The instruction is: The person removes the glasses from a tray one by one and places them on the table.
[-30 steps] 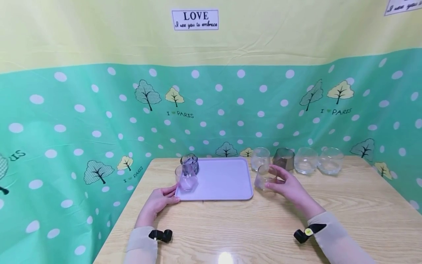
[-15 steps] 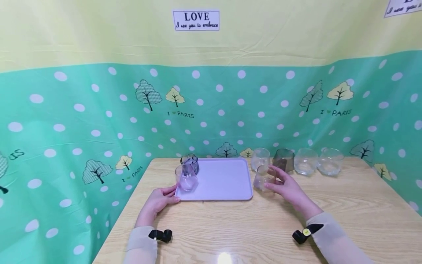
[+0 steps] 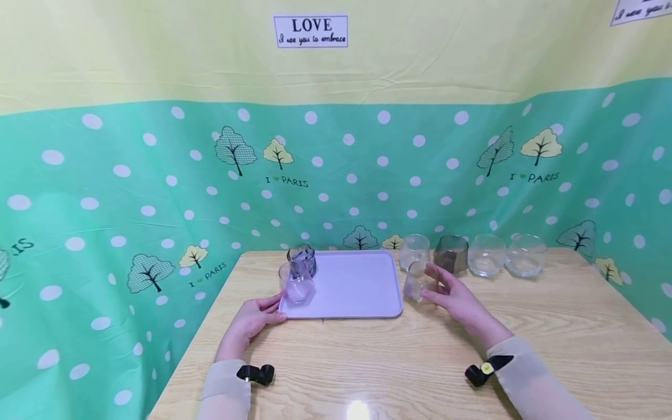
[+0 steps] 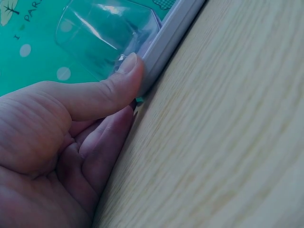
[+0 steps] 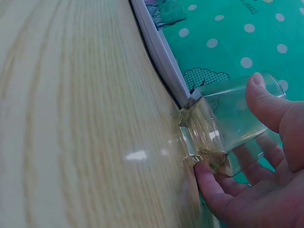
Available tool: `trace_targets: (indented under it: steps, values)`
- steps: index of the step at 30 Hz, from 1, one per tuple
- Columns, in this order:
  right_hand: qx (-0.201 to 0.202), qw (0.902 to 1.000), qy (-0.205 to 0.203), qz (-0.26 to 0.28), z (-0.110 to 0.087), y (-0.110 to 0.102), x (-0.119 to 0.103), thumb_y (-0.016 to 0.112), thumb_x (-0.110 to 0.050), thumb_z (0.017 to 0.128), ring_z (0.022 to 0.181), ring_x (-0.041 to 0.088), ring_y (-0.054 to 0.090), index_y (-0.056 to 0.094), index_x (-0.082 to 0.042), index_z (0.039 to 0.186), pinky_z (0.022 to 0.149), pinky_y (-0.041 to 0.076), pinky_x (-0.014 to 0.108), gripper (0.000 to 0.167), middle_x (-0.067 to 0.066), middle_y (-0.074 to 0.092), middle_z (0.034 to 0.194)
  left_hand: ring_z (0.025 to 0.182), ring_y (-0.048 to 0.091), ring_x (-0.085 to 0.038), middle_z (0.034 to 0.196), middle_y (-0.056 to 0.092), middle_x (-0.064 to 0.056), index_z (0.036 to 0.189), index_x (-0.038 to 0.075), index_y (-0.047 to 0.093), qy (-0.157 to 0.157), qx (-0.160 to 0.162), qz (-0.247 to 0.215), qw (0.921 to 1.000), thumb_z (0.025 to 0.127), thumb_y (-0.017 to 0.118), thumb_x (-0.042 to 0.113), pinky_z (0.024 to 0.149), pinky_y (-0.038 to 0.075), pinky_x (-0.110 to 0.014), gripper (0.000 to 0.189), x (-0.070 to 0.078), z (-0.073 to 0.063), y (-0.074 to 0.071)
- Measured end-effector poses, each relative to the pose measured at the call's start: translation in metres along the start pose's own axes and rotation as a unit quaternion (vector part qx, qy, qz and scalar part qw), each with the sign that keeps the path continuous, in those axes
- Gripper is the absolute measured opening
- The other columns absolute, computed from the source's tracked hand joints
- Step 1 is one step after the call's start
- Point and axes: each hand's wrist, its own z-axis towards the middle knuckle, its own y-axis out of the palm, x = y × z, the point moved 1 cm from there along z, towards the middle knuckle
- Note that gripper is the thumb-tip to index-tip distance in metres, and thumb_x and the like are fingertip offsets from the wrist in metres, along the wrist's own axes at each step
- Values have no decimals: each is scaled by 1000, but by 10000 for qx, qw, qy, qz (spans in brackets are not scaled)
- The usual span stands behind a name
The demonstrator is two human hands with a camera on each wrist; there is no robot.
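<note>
On the table lies a pale purple tray. My left hand grips its near left corner, the thumb on the rim in the left wrist view. A clear glass stands on the tray close to that hand, with a smoky grey glass just behind it. My right hand holds a faintly amber glass between thumb and fingers. This glass is upright beside the tray's right edge, its base close to the tabletop in the right wrist view.
Behind my right hand stands a row of glasses: a clear glass, a dark brown glass, then two more clear glasses, the nearer one and the rightmost one. A green and yellow patterned curtain hangs behind the wooden table.
My right hand has shifted slightly left with the amber glass, toward the tray's right edge. The left hand and the tray have stayed in place.
</note>
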Motion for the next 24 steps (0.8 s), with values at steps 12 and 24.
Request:
trace_targets:
  steps: [12, 24]
  values:
    - [115, 9996, 112, -213, 3, 2, 2, 77, -23, 100, 149, 47, 43, 28, -6, 168, 118, 44, 53, 86, 22, 35, 170, 151, 41, -41, 138, 68, -16, 143, 5, 67, 67, 34, 348, 9994, 82, 93, 13, 128, 23, -59, 66, -1, -3, -3]
    - [167, 9994, 274, -155, 1, -1, -1, 85, -26, 94, 155, 52, 28, 22, -7, 170, 126, 26, 63, 101, 25, 28, 172, 153, 37, -43, 140, 67, -14, 145, 8, 66, -27, -29, 360, 9993, 82, 93, 14, 128, 20, -62, 69, 3, 0, -2]
